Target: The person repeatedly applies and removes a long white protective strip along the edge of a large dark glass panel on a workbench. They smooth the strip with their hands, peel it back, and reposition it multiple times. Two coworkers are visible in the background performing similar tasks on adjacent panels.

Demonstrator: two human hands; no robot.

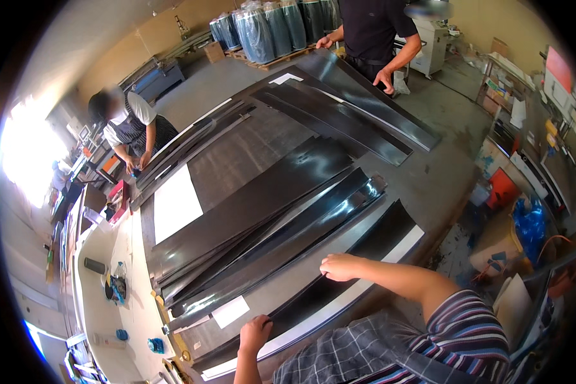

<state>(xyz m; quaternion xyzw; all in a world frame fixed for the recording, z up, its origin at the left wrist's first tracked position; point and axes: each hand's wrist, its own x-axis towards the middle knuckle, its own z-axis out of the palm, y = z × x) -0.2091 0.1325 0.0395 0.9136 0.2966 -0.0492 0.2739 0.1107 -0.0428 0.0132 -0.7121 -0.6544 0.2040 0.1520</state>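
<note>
A long black flexible strip (377,238) lies along the near side of the table, with a white strip (339,313) beneath its near edge. At the strip's left part, my left hand (256,333) is closed with curled fingers at its far edge. Farther right, my right hand (340,267) pinches the same far edge between thumb and fingers. A small white sheet (230,312) lies beyond my left hand. Overlapping glossy black strips (281,240) are stacked just past the one I hold.
Across the table, a co-worker in black (377,32) holds a wide black sheet (358,83). Another in an apron (131,118) bends over the left edge. A larger white sheet (176,205) lies mid-table. Tape rolls (155,345) sit at left; wrapped rolls (262,32) stand behind.
</note>
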